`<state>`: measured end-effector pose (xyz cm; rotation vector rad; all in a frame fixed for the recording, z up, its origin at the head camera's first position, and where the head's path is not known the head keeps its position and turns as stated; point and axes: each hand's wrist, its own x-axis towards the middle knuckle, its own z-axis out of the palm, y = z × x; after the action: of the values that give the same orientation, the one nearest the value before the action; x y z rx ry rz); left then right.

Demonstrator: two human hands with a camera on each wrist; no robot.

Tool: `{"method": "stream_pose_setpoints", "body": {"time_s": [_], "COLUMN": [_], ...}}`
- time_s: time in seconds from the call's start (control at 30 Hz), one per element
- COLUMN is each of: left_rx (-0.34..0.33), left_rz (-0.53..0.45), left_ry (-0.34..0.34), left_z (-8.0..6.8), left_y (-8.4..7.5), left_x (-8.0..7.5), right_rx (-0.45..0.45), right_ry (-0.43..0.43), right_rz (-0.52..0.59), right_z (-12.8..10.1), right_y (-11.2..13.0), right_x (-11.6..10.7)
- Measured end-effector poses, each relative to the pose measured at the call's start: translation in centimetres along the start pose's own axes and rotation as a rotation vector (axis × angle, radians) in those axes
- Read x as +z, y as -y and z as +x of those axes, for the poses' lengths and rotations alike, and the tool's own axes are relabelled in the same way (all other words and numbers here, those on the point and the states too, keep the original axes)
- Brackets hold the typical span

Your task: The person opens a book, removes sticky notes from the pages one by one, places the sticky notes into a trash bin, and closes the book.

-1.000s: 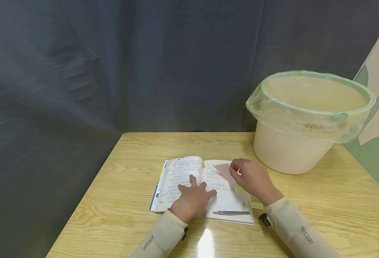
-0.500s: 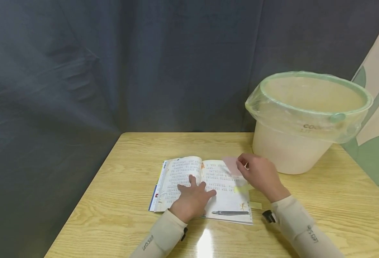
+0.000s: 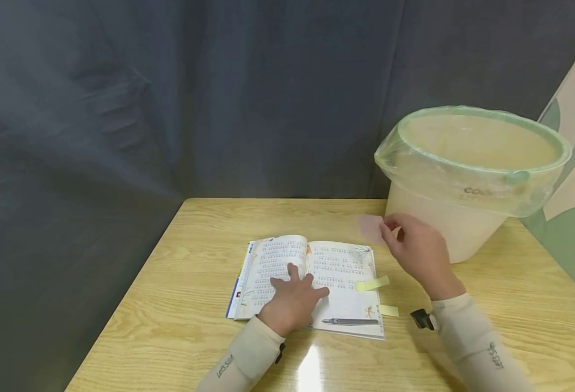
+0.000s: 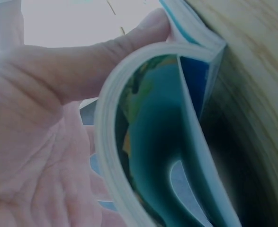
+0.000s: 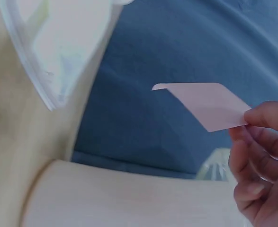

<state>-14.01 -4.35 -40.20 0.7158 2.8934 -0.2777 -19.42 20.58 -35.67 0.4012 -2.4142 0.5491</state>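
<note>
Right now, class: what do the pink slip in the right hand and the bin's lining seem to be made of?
Pink slip: probably thin matte paper, like a sticky note; flat and opaque, with one edge pinched by the right hand.
Bin lining: likely thin glossy plastic film; translucent green, wrinkled, folded over the bin rim.

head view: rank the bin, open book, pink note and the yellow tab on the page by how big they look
1. bin
2. open book
3. pink note, blurred, pinched by right hand
4. yellow tab, close to the note, so unsure

Bin (image 3: 444, 228) right; bare table (image 3: 209, 228) left.
</note>
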Motion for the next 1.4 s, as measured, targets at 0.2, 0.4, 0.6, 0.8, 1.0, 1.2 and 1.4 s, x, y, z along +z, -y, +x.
{"method": "stream_pose_setpoints", "body": {"time_s": [0.2,0.4,0.6,0.8,1.0,1.2,1.4], "left_rx": [-0.001,-0.001,0.010,0.016,0.016,0.011,-0.010], "left_rz": [0.006,0.003,-0.005,0.009,0.005,0.003,0.014], "left_ry": [-0.019,-0.017,-0.025,-0.036,-0.040,-0.040,-0.033], "left_z": [-0.2,-0.2,0.0,-0.1,-0.1,-0.2,-0.3], "left_y": [0.3,0.2,0.0,0.1,0.1,0.0,0.0], "left_x": [0.0,0.0,0.0,0.0,-0.1,0.0,0.1], "right_rx": [-0.051,-0.092,-0.042,0.029,0.061,0.182,0.388], "right_ry": [-0.146,-0.244,-0.345,-0.416,-0.482,-0.525,-0.482], "right_rz": [0.063,0.129,0.199,0.307,0.331,0.296,0.224], "right_z": [0.6,0.8,0.7,1.3,3.3,5.1,6.6], "right_y": [0.6,0.9,0.2,0.2,0.8,-0.3,-2.1], "right_x": [-1.6,-2.9,-5.4,-7.0,-8.9,-11.3,-12.3]}}
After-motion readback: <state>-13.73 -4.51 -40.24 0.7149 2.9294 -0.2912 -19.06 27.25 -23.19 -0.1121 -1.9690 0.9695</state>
